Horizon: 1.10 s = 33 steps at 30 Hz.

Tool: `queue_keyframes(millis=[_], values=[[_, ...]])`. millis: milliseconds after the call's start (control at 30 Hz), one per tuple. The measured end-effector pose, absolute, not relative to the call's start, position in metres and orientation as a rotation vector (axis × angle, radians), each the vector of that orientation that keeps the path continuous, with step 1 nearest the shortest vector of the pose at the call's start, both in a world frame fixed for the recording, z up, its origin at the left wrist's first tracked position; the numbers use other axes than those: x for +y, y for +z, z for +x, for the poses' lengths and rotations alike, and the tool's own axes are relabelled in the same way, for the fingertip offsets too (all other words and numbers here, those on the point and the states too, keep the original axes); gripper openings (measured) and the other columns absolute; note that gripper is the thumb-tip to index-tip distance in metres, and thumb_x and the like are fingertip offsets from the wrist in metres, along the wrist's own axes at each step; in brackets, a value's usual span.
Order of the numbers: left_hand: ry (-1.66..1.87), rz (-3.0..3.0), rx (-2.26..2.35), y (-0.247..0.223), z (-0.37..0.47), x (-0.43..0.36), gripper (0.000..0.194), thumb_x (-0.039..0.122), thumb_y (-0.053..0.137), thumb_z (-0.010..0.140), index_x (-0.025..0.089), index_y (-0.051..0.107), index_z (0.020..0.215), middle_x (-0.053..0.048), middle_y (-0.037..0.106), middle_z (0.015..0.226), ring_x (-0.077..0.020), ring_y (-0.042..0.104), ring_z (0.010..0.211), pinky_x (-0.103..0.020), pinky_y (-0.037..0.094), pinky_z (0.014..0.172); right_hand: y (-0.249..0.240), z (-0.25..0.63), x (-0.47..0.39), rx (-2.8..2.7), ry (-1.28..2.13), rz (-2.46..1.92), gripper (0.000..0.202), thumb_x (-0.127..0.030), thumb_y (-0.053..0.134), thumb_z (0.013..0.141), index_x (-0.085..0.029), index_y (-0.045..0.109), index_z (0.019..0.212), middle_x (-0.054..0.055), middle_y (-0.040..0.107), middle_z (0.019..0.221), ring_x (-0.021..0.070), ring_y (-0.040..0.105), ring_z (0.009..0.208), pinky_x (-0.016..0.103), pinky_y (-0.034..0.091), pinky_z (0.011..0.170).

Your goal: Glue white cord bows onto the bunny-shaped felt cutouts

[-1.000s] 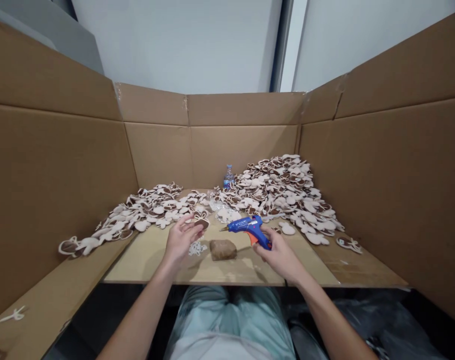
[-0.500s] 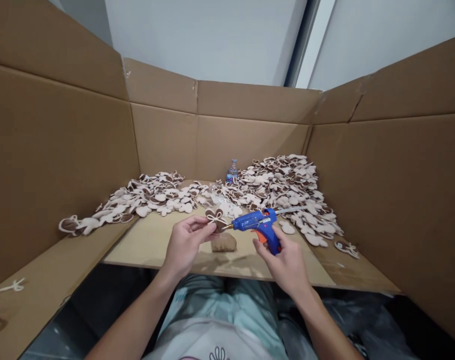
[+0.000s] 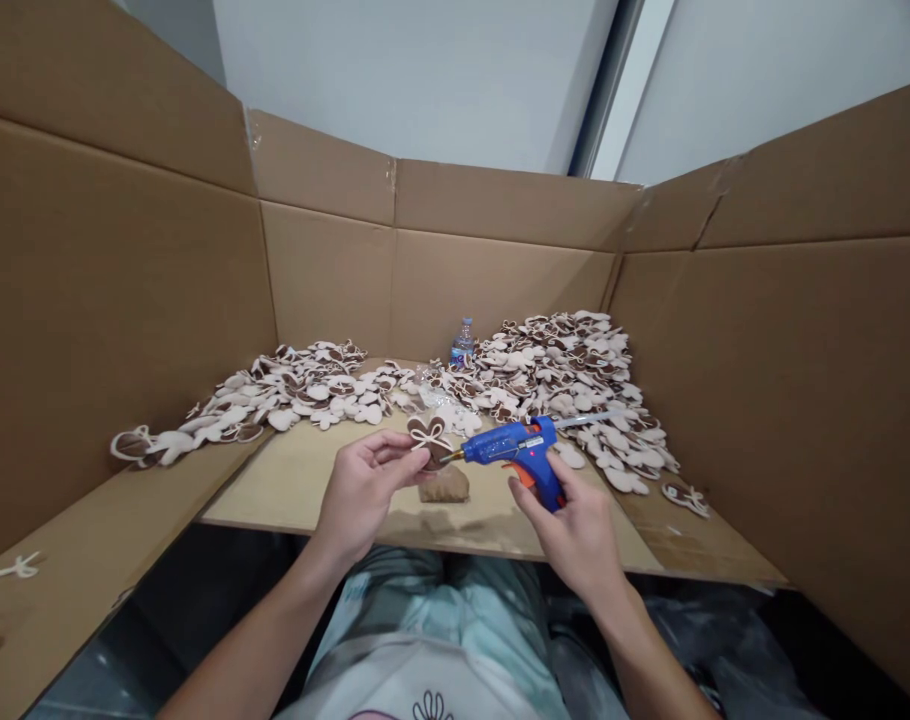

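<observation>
Between the thumb and fingers of my left hand (image 3: 365, 487) is a brown felt bunny-shaped piece (image 3: 438, 455) with a cream bow on its front. My right hand (image 3: 575, 515) grips a blue glue gun (image 3: 511, 440) by its handle, fingers near the orange trigger (image 3: 525, 474). The metal nozzle points left and meets the lower right side of the brown piece; whether it touches cannot be made out. A clear glue stick (image 3: 586, 418) sticks out of the gun's back. Below the hands lies a small brown block (image 3: 444, 486) on the board.
Heaps of cream and brown felt pieces (image 3: 312, 390) line the left and back right (image 3: 560, 350). A water bottle (image 3: 462, 343) stands at the back. Tall cardboard walls (image 3: 500, 205) enclose the wooden board (image 3: 275, 490). A loose cream bow (image 3: 18, 567) lies at left.
The view has shifted slightly. Both hands keep their holds, and the nozzle stays at the lower right side of the brown piece with little visible movement.
</observation>
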<state>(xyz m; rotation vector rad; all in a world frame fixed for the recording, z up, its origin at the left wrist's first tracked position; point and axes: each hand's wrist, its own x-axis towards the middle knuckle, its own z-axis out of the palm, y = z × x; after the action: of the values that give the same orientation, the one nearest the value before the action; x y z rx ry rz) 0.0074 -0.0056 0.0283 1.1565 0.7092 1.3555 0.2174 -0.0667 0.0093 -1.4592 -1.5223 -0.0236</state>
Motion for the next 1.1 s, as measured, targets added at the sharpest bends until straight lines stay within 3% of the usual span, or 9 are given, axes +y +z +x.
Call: queue_keyframes(millis=[367,800,1100], values=[[1.37,1.18,0.71,0.0272,0.0064,-0.0054,0.022,0.025,0.082,0.064,0.014,0.068,0.077,-0.004,0.074,0.074,-0.0194,0.071,0.071,-0.032,0.062,0.071,0.0097,0.2183,-0.0692,-1.527,-0.101,-1.45,0.019,-0.037,0.056,0.086,-0.019,0.059,0.079,-0.004,0.051,0.06,0.0113,0.038,0.05,0.023,0.029,0.048],[1.368,1.19,0.689,0.0288,0.0054,-0.0056,0.019,0.023,0.081,0.066,0.015,0.068,0.077,-0.003,0.075,0.073,-0.0195,0.073,0.072,-0.03,0.062,0.07,0.0109,0.2196,-0.071,-1.506,-0.093,-1.464,0.02,-0.037,0.056,0.086,-0.018,0.06,0.08,-0.004,0.049,0.058,0.0114,0.039,0.05,0.023,0.033,0.05],[1.346,1.186,0.68,0.0304,0.0039,-0.0068,0.021,0.024,0.082,0.069,0.013,0.067,0.08,-0.004,0.076,0.076,-0.0182,0.073,0.074,-0.028,0.062,0.07,0.005,0.2256,-0.066,-1.495,-0.218,-1.467,0.019,-0.035,0.056,0.085,-0.017,0.062,0.083,-0.001,0.056,0.065,0.0135,0.046,0.056,0.023,0.038,0.055]])
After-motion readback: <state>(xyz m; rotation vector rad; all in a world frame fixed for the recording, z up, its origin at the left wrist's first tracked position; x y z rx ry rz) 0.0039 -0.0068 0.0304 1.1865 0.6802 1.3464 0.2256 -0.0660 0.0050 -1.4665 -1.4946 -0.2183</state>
